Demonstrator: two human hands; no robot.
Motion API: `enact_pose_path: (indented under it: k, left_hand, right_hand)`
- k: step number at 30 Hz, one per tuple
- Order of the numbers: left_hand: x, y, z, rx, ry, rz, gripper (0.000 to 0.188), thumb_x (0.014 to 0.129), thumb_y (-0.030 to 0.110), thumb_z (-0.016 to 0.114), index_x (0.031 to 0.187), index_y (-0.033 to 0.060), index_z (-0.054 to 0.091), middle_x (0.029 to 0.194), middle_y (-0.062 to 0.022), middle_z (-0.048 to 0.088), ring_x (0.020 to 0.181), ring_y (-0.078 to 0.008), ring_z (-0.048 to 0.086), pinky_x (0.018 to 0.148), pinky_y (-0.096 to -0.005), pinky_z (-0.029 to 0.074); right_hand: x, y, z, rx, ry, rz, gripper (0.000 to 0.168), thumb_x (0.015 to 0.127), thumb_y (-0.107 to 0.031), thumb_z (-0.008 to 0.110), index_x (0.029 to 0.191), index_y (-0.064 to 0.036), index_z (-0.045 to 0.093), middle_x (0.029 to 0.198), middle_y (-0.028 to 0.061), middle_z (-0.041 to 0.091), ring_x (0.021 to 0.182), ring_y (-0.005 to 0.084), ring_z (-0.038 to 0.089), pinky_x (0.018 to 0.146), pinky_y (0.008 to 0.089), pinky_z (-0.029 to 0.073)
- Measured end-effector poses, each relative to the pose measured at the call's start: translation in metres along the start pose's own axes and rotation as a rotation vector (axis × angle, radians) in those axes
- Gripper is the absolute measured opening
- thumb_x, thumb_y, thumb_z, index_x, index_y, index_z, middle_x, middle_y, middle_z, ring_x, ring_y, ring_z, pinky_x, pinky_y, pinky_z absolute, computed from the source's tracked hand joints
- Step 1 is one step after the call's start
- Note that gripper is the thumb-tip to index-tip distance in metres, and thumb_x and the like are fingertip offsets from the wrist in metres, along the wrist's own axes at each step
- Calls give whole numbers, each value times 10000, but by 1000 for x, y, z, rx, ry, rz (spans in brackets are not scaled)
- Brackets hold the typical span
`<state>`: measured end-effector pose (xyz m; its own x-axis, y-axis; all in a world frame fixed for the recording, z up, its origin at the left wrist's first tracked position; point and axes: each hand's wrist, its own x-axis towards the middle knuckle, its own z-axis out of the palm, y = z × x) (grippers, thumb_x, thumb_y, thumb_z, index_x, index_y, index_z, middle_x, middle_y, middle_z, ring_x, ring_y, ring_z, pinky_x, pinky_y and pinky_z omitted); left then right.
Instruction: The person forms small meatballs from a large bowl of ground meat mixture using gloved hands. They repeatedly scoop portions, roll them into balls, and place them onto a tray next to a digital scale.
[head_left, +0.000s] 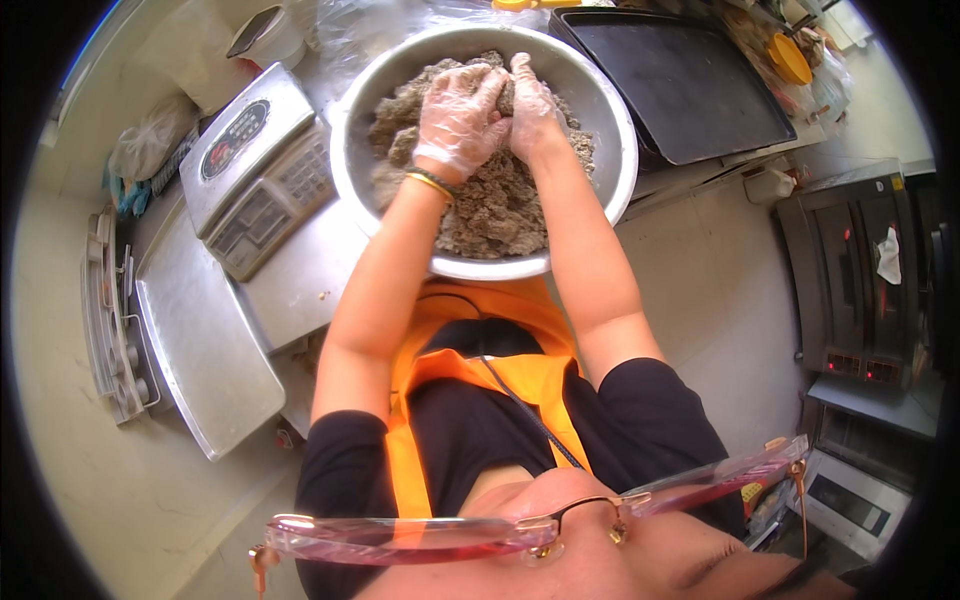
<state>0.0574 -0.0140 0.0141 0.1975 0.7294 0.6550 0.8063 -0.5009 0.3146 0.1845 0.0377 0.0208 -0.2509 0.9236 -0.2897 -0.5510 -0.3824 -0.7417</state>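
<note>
A wide metal bowl (622, 161) in front of me holds a heap of crumbly grey-brown mixture (499, 214). Both my hands wear clear plastic gloves and are over the far part of the bowl. My left hand (459, 116) is bent with curled fingers against some of the mixture, with a bracelet at its wrist. Close beside it, my right hand (534, 112) is turned on edge, thumb side up, and touches the same portion. A small lump (504, 97) shows partly between the hands; the fingers cover the rest of it.
Left of the bowl stands a digital scale (259, 172) on the metal table, with a metal tray (210, 330) nearer me. A black baking tray (675, 82) lies at the right. Plastic bags and a white tub (274, 41) are at the back left. An oven (855, 277) stands far right.
</note>
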Motion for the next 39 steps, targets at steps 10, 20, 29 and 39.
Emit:
enact_pose_path:
  k: [10, 20, 29, 39]
  left_hand:
    - [4, -16, 4, -116, -16, 41, 401, 869, 251, 719, 1203, 89, 567, 1095, -161, 584, 1058, -375, 551, 949, -468, 441]
    - [1, -16, -7, -197, 67, 62, 621, 765, 230, 826, 1321, 91, 585, 1183, -129, 661, 1109, -313, 589, 1002, -425, 454]
    - [-4, -21, -1, 70, -56, 10, 591, 780, 340, 772, 1297, 109, 605, 1309, -82, 584, 1230, -298, 522, 1087, -442, 337]
    - [-1, 12, 3, 364, -47, 144, 533, 863, 213, 621, 1380, 109, 550, 1465, -28, 488, 1418, -256, 368, 1176, -443, 265]
  right_hand:
    - [11, 14, 2, 41, -18, 53, 208, 960, -263, 545, 922, -90, 654, 906, 32, 671, 704, 147, 637, 558, 254, 552]
    - [-7, 1, 10, 93, -82, 36, 391, 1054, -349, 396, 1163, -23, 583, 1115, 165, 648, 929, 305, 675, 803, 453, 621]
    - [-7, 9, 21, 156, 154, 117, 427, 1068, -388, 403, 1224, -26, 569, 1173, 170, 625, 1034, 245, 638, 788, 365, 602]
    - [-19, 6, 21, -10, 124, -141, 459, 1078, -391, 383, 1236, 3, 558, 1199, 157, 618, 1069, 266, 623, 964, 391, 536]
